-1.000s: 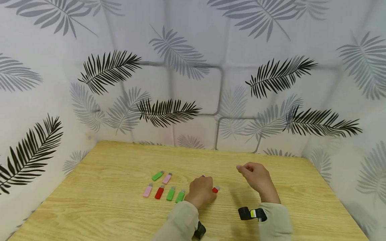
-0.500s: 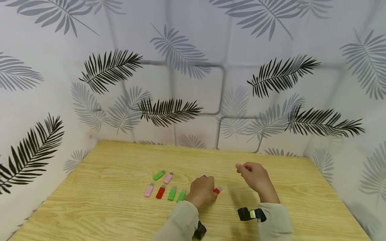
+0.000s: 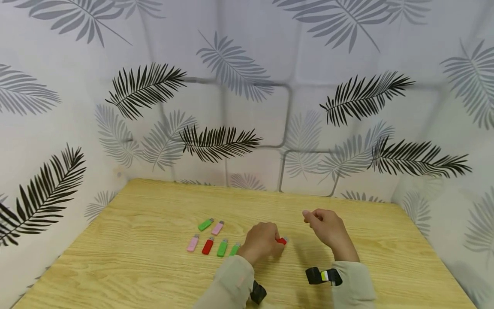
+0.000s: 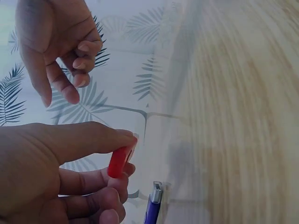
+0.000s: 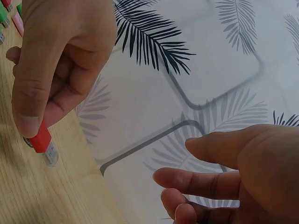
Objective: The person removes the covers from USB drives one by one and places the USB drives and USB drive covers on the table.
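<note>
My left hand (image 3: 263,241) pinches a red USB stick (image 4: 122,161) between thumb and fingers. Its clear-capped metal end (image 5: 50,156) points away from the hand in the right wrist view. Close by on the table lies a purple stick with a metal end (image 4: 153,205), which the left hand hides in the head view. To the right, my right hand (image 3: 326,225) hovers with its fingers loosely curled and nothing in them. Left of the left hand, a row holds a pink stick (image 3: 193,243), a red one (image 3: 207,246) and two green ones, the nearer green stick (image 3: 234,249) partly covered.
Behind that row lie another green stick (image 3: 206,224) and another pink stick (image 3: 218,228). Everything rests on a wood-grain table (image 3: 135,257). A leaf-patterned curtain (image 3: 254,107) borders the table at the back and sides.
My left hand has shifted slightly right and away with the red USB stick, and the purple bit behind it has gone out of sight. The right hand stays nearly still.
</note>
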The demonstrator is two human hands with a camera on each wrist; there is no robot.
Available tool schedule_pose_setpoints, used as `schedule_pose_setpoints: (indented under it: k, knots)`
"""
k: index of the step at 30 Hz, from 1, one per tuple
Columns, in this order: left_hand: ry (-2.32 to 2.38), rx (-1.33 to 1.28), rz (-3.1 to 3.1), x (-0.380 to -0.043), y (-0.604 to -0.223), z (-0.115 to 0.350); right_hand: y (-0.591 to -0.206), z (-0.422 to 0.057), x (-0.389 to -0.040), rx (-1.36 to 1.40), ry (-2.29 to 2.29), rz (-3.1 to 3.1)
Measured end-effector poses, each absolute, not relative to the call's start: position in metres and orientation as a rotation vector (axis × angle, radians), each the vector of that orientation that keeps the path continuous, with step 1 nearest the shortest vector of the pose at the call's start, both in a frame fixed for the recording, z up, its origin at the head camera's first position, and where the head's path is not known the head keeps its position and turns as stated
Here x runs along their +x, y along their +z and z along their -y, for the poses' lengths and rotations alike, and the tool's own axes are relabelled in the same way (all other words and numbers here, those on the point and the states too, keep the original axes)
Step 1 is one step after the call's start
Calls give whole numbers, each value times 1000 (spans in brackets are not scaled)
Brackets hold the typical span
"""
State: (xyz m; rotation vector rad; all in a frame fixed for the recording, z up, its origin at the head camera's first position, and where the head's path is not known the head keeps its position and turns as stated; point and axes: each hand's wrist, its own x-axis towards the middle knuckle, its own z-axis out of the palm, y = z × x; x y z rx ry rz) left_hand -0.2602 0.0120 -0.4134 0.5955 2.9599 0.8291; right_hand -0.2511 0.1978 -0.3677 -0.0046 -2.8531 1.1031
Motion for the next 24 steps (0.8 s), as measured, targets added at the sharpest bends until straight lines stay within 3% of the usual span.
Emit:
schedule_pose_setpoints:
  k: [24]
  knots:
    - [1146,663,-2867,-257,-380,4,-365,-193,-251,38,1091,2870]
